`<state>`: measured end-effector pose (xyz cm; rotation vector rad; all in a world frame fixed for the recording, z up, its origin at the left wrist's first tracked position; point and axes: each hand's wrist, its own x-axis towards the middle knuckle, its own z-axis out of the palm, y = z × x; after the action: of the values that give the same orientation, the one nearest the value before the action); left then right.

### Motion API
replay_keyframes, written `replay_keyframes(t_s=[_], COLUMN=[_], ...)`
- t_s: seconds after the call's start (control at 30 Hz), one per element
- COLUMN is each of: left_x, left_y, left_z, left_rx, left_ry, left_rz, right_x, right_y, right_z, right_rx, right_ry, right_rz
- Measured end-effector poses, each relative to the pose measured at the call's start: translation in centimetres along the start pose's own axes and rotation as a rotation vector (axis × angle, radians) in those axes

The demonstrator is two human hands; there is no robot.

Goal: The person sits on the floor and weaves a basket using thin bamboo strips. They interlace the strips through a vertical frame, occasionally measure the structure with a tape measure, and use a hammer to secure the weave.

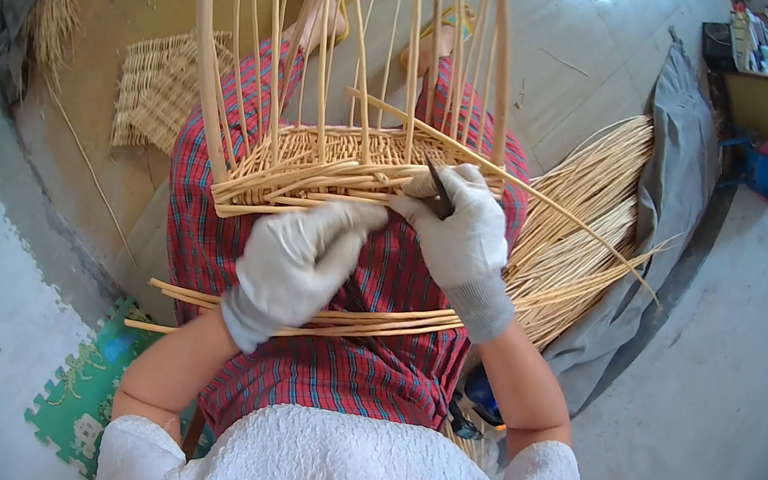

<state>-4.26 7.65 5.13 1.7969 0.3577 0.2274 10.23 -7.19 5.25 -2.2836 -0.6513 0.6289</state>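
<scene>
A half-woven wicker basket (pixel 299 171) rests across my lap, its tall upright stakes (pixel 363 56) rising away from me. My right hand (pixel 465 233), in a white knit glove, is closed around a dark pointed tool (pixel 439 189), knife-like in shape. The tool's tip touches or nearly touches the woven rods at the basket's front right. My left hand (pixel 295 261), also gloved, is closed just below the front edge, its fingertips close to the right hand. What its fingers hold, if anything, is hidden. One long rod (pixel 551 201) sticks out to the right past my right hand.
Several loose rods (pixel 391 322) lie across my lap under my wrists. A big bundle of willow rods (pixel 586 232) lies on grey cloth (pixel 677 136) at right. Woven panels (pixel 162 89) lie at far left, a green foam mat (pixel 85 384) at near left, boxes (pixel 753 98) at far right.
</scene>
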Motion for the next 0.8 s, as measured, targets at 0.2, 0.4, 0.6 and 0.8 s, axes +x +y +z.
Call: replay_keyframes(t_s=[0.2,0.4,0.6,0.8], left_x=[7.6,12.0,11.9,12.0], left_y=[1.7,-0.5,-0.5,-1.0], left_z=[-2.3,-1.1,-1.7,-1.3], left_rx=[0.624,1.156,1.202,1.194], left_ry=[-0.159,-0.253,-0.203,-0.173], left_rz=[0.645,0.689,0.648,0.615], right_x=[-7.8,-15.5,-19.4,-19.0], right_y=[0.6,0.4,4.0,2.3], right_z=[-2.3,-4.7,-3.6,-1.6], right_rx=[0.578,0.01,0.796,1.401], right_ry=[0.194,-0.101,-0.252,-0.487], right_rz=[0.043,0.191,-0.183,-0.141])
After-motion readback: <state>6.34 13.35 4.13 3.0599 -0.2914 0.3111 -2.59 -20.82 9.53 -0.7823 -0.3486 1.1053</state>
